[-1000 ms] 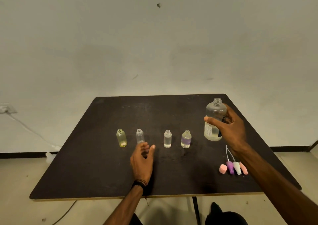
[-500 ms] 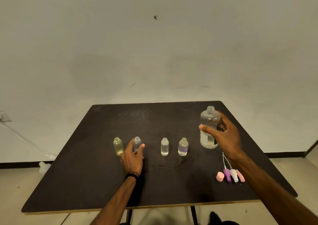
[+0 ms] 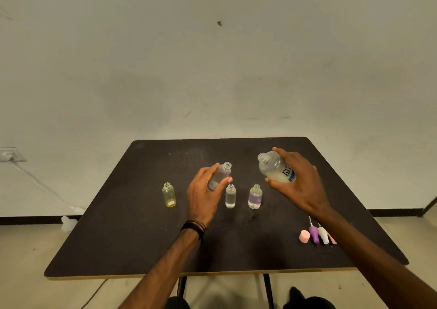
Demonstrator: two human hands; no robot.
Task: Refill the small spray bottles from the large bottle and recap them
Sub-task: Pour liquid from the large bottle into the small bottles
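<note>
My left hand (image 3: 203, 197) holds a small clear bottle (image 3: 221, 173) lifted off the dark table (image 3: 118, 237), its open neck tilted to the right. My right hand (image 3: 300, 185) grips the large uncapped bottle (image 3: 275, 168), tilted left with its mouth toward the small one; the two mouths are apart. Three small open bottles stand in a row: a yellow one (image 3: 169, 195), a clear one (image 3: 230, 196) and a purple-labelled one (image 3: 255, 196). Spray caps lie at the right front: pink (image 3: 304, 236), purple (image 3: 314, 234), white (image 3: 323, 235), with another partly hidden under my right forearm.
A wall outlet (image 3: 9, 155) with a white cable (image 3: 42, 188) is at the left behind the table. The table's front edge (image 3: 189, 274) is close to me, with its legs below.
My left hand closed on the second small bottle and lifted it, tilting it right. My right hand raised the large bottle and tipped it left toward the small bottle.
</note>
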